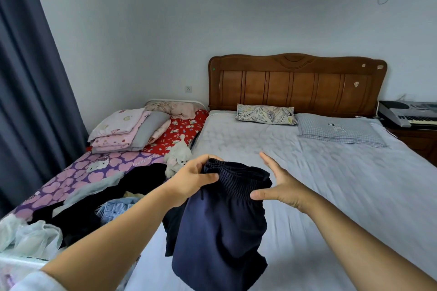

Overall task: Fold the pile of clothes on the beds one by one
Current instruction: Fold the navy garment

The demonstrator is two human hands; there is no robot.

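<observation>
One pair of navy shorts (220, 227) hangs unfolded from my left grip (191, 179); my right grip (281, 184) is wide, pile (113, 198) left of it unfolded.

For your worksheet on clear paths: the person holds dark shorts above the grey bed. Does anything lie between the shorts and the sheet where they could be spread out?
Nothing visible does. The navy shorts hang from the left hand over a bare stretch of the grey sheet. The pillows lie far off by the headboard.
</observation>
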